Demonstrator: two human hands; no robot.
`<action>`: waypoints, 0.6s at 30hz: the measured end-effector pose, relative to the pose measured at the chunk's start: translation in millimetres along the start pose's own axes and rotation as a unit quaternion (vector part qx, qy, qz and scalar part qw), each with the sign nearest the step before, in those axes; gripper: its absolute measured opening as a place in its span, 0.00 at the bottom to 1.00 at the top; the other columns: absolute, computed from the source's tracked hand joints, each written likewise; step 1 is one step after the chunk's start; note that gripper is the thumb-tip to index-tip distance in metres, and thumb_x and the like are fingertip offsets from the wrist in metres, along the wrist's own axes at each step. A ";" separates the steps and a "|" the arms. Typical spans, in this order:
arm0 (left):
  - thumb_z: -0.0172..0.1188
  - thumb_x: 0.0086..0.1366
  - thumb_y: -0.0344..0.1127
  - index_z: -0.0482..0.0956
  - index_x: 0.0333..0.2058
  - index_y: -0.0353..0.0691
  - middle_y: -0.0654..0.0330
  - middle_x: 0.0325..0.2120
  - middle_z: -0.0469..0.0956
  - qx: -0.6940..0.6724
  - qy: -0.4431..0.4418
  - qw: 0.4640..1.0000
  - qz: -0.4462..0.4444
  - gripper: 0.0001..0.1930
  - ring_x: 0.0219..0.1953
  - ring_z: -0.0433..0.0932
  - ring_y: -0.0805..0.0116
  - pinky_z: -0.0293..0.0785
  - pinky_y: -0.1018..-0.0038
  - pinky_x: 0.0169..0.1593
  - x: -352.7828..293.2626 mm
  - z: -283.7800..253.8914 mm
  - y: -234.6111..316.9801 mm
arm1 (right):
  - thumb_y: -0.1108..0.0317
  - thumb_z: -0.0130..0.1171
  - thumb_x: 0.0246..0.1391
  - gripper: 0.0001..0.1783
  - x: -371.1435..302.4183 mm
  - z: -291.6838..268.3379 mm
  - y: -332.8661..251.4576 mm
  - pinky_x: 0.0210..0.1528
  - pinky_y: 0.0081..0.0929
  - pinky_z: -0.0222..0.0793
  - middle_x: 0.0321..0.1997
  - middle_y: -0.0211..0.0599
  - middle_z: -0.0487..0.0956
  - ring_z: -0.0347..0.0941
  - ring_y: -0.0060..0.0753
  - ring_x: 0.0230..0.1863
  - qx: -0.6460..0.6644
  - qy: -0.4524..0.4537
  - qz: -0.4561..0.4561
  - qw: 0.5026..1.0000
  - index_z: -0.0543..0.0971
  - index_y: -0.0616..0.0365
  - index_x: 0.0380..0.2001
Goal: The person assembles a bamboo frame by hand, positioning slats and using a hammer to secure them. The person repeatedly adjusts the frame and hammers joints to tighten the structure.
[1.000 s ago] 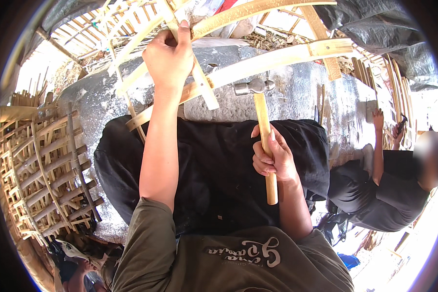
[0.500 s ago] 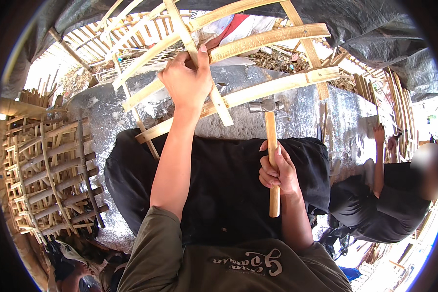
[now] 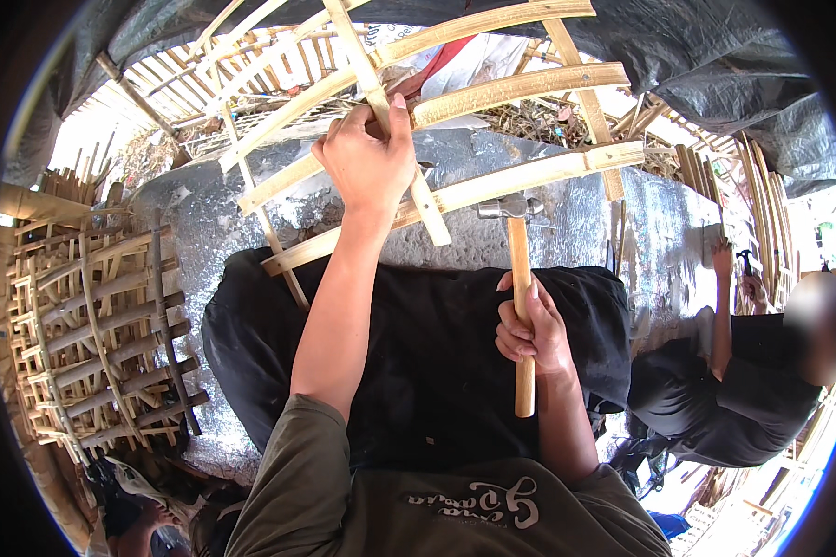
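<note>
My left hand is closed round a lattice of split bamboo strips, at the place where a cross strip meets a long slat. The bamboo lattice is held up and tilted in front of me, with its nearest slat above my lap. My right hand grips a hammer by its pale wooden handle. The metal head is uppermost, close below the nearest slat; whether it touches the slat I cannot tell.
A grey, silvery block surface lies beyond my knees. At the left leans a stack of bamboo lattices. A co-worker in dark clothes sits at the right, holding a hammer. Dark plastic sheeting hangs overhead.
The lattice has tilted slightly, its far slats coming lower and nearer. My left hand has moved a little right and down with it. The hammer has barely shifted.
</note>
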State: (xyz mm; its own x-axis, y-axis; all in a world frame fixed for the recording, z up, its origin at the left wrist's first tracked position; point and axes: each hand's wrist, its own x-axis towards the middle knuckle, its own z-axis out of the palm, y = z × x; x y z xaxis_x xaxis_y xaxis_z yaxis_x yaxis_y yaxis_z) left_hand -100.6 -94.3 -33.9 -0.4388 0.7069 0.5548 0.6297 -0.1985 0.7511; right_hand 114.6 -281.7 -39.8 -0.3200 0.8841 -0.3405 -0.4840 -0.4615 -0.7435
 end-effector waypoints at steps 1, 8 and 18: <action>0.65 0.63 0.46 0.79 0.19 0.39 0.62 0.14 0.78 0.001 -0.018 1.000 -0.025 0.19 0.22 0.76 0.62 0.63 0.65 0.39 -0.6 -1.3 1.2 | 0.42 0.43 0.71 0.25 0.0 0.3 -0.3 0.14 0.15 0.51 0.15 0.20 0.55 0.49 0.11 0.10 0.000 0.000 0.000 1.000 0.68 0.55 0.49; 0.65 0.63 0.46 0.79 0.18 0.39 0.61 0.14 0.78 -0.015 -0.009 0.999 -0.036 0.19 0.21 0.77 0.60 0.64 0.64 0.40 -0.5 -1.8 2.2 | 0.44 0.43 0.72 0.24 -0.2 -0.8 0.0 0.14 0.15 0.51 0.15 0.20 0.56 0.49 0.11 0.10 0.005 -0.007 -0.005 1.000 0.68 0.55 0.49; 0.67 0.63 0.42 0.74 0.17 0.32 0.60 0.08 0.69 -0.074 -0.014 0.996 -0.048 0.22 0.12 0.63 0.73 0.61 0.71 0.21 8.4 -27.7 18.2 | 0.43 0.46 0.71 0.24 -1.6 -0.1 1.7 0.14 0.17 0.51 0.16 0.21 0.55 0.48 0.12 0.11 0.006 -0.008 -0.012 1.000 0.69 0.54 0.48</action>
State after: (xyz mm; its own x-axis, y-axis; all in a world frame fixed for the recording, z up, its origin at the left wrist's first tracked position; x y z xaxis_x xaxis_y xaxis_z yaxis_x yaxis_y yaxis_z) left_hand -110.6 -110.8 -5.6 -0.4731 0.7452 0.4699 0.4834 -0.2263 0.8456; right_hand 114.4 -283.9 -40.6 -0.3212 0.8937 -0.3133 -0.5020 -0.4412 -0.7438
